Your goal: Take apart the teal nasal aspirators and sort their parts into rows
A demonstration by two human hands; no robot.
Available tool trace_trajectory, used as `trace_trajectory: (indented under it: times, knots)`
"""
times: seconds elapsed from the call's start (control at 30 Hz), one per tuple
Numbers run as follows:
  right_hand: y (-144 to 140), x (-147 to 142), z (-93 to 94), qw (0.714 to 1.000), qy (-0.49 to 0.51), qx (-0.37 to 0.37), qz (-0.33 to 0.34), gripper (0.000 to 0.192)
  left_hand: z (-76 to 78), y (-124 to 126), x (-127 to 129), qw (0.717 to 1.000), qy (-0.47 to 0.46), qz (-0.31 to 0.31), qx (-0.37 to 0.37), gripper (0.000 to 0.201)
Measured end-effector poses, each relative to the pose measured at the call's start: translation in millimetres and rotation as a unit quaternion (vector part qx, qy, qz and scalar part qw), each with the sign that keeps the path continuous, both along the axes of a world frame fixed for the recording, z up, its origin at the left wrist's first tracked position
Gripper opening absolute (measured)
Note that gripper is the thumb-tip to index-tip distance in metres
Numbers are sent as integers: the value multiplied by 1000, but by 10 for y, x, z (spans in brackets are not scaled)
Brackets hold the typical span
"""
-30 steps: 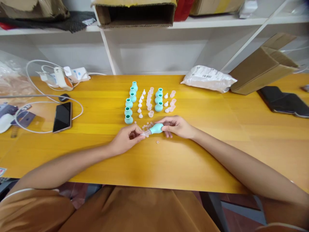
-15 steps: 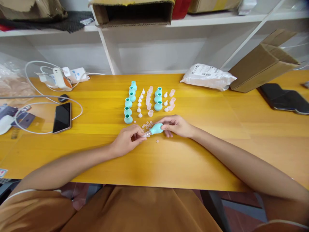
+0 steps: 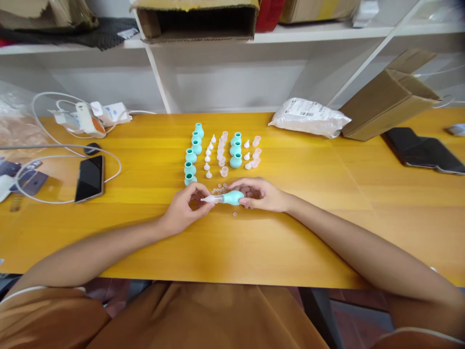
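A nasal aspirator (image 3: 232, 198) with a teal bulb, a clear tube and a whitish pointed tip lies level just above the table. My right hand (image 3: 263, 194) grips the bulb's rounded end between thumb and fingers. Around the tip, the thumb and fingers of my left hand (image 3: 187, 206) are spread apart, so the tip shows between them. Small clear rings (image 3: 219, 189) lie behind the aspirator, and one loose ring (image 3: 234, 214) is in front. Beyond stand teal bulbs (image 3: 190, 155), white tips (image 3: 207, 159) and clear cups (image 3: 221, 150) in rows.
Farther right is a second group of teal bulbs (image 3: 236, 161), white tips and clear cups. A plastic-wrapped parcel (image 3: 308, 117) and a cardboard box (image 3: 388, 104) stand at the back right. On the left lie a phone (image 3: 89, 178), chargers and cables. A dark pouch (image 3: 425, 150) lies far right.
My left fingers have spread away from the aspirator's front end, so its tip now shows. The aspirator has turned from slanted to nearly level. My right hand stays on the bulb.
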State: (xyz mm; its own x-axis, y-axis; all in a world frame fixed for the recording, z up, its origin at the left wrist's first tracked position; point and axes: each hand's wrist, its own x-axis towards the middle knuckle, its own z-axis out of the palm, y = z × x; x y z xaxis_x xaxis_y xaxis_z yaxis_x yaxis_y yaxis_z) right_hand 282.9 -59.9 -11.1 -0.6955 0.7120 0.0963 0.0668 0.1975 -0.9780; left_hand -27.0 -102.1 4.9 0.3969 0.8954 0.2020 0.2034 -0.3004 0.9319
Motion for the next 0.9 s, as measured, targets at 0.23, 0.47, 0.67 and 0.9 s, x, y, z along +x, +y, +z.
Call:
trace_trajectory:
  times: [0.23,0.47,0.67,0.9]
  knots:
    - [13,-2,11,988,-43,142,38,41,-48,13,-48,999,-17,-48,17,24]
    - [32,30,-10,996,49,73,-21,30,-46,15,-92,995,-11,-92,47,20]
    - [184,211,122,960,186,-54,-202,48,-18,-5,-89,996,4,-93,9,30]
    - [755,799,44,912,75,64,-399,50,0,3,-77,994,7,-111,-3,31]
